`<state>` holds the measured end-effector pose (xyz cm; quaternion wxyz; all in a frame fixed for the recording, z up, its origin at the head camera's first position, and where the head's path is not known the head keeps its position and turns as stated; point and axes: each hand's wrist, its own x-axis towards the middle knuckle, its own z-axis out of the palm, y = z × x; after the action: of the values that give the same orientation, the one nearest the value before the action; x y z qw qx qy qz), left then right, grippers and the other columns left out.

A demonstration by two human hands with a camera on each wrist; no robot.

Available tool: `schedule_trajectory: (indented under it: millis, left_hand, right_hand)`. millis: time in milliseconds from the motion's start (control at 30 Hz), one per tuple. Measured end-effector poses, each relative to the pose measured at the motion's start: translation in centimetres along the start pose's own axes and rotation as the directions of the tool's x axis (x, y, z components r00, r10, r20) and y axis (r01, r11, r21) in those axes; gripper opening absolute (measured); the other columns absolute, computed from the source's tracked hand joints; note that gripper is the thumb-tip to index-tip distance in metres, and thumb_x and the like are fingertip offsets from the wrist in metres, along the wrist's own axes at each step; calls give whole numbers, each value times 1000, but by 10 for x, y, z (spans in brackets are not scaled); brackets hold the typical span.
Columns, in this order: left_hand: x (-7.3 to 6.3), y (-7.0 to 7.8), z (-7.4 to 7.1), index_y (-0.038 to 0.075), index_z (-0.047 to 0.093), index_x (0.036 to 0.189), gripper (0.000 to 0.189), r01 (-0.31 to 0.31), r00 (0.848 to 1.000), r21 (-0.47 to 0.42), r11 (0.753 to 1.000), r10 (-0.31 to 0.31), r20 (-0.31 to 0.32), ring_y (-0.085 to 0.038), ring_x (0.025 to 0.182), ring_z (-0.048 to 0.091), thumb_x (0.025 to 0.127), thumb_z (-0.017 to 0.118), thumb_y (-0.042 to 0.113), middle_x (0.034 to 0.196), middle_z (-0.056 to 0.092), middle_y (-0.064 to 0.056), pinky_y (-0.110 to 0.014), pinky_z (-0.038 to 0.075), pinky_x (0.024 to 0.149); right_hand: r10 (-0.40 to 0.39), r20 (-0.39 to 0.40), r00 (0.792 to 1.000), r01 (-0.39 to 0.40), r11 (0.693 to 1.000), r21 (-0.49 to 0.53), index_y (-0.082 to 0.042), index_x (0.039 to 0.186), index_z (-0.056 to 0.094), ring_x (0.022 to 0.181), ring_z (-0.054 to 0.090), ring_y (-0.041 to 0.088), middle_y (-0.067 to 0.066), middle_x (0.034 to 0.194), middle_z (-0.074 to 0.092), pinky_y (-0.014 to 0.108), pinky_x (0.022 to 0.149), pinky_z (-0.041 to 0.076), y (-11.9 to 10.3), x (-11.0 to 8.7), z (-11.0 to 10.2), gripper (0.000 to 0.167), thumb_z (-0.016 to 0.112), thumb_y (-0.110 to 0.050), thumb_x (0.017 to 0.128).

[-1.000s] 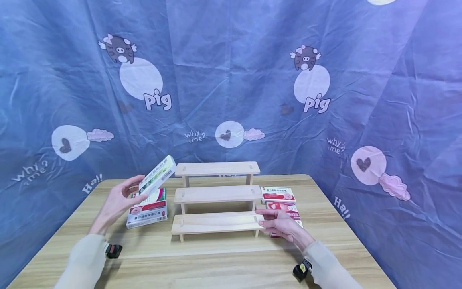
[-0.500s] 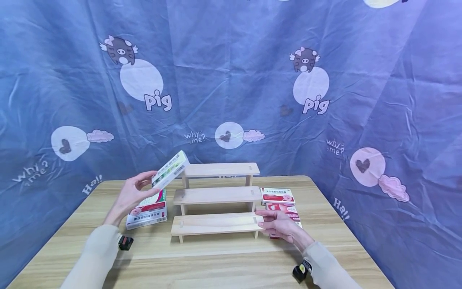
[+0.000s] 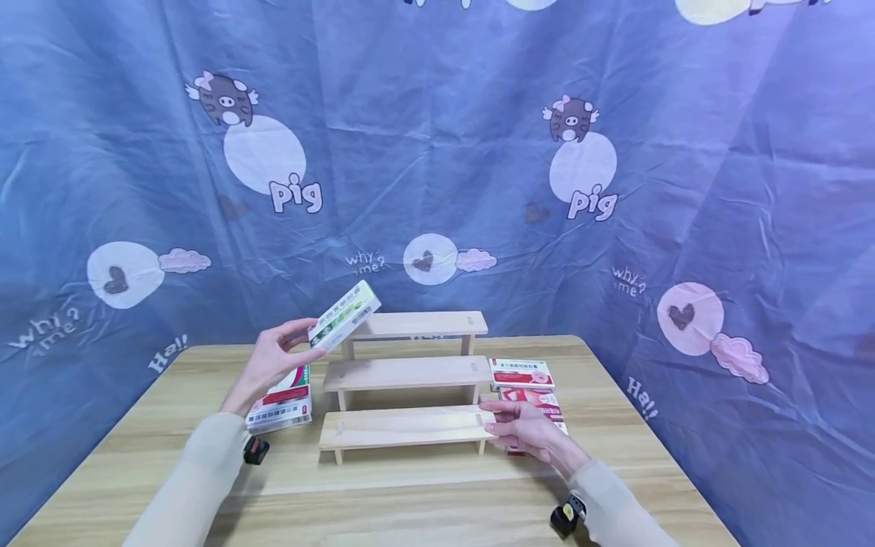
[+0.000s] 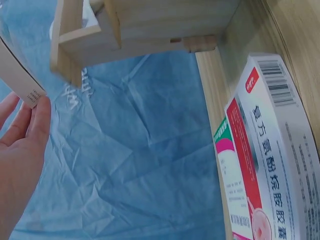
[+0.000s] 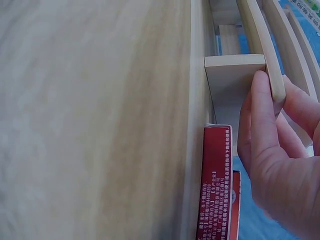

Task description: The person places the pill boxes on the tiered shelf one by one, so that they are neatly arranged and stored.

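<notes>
In the head view my left hand [image 3: 276,357] pinches a white and green medicine box [image 3: 344,316] by its near end. That box is tilted in the air, overlapping the left end of the top tier of a three-tier wooden rack [image 3: 410,425]. The left wrist view shows one end of the same box [image 4: 22,75] between thumb and fingers. My right hand [image 3: 529,433] grips the right end of the rack's lowest board. Seen from the right wrist, thumb and fingers of the right hand [image 5: 280,135] lie on opposite faces of that board [image 5: 265,45].
Left of the rack lie stacked medicine boxes [image 3: 280,410], white, red and green. On its right are a white and red box [image 3: 521,374] and a red box [image 3: 533,399], partly behind the right hand. A blue printed curtain [image 3: 424,152] hangs behind the wooden table [image 3: 383,501].
My left hand has carried the white and green box rightward and slightly up, from above the left stack to the rack's top tier. The right hand keeps its grip on the lowest board.
</notes>
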<state>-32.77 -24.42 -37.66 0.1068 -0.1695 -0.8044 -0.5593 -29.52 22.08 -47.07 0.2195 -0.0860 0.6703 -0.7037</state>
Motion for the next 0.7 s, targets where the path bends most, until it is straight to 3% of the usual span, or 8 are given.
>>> schedule_trajectory:
  millis: [100,333,567,700]
  left_hand:
    - [4,-1,5,5,55,136,63,4,1000,-13,1000,-5,-8,-18,114,62,81,81,23,137,55,-20,-20,58,79]
    - [14,8,18,7,57,134,62,-23,999,3,1000,24,-31,-39,124,56,80,82,23,143,51,-17,-18,57,81]
    - [23,12,26,4,54,137,64,-13,1000,-106,994,16,21,-42,132,48,80,81,14,149,44,-19,-23,56,87]
    - [28,12,31,4,54,136,65,8,999,-113,994,-3,40,-42,131,48,78,82,12,150,42,-19,-26,56,88]
  right_hand:
    - [6,-6,1000,-6,1000,-1,6,142,43,91,69,17,9,107,65,32,84,60,1,0,1,57,64,2,90]
    - [-10,8,1000,9,1000,18,9,143,41,93,69,18,9,106,65,32,84,60,0,0,0,55,61,4,91]
    - [-11,11,1000,11,1000,16,8,144,38,96,69,19,8,111,66,33,86,60,-2,-1,1,56,58,4,93]
    - [-7,19,1000,6,1000,23,7,144,38,96,69,18,8,112,65,32,86,60,-2,-2,1,56,58,3,93]
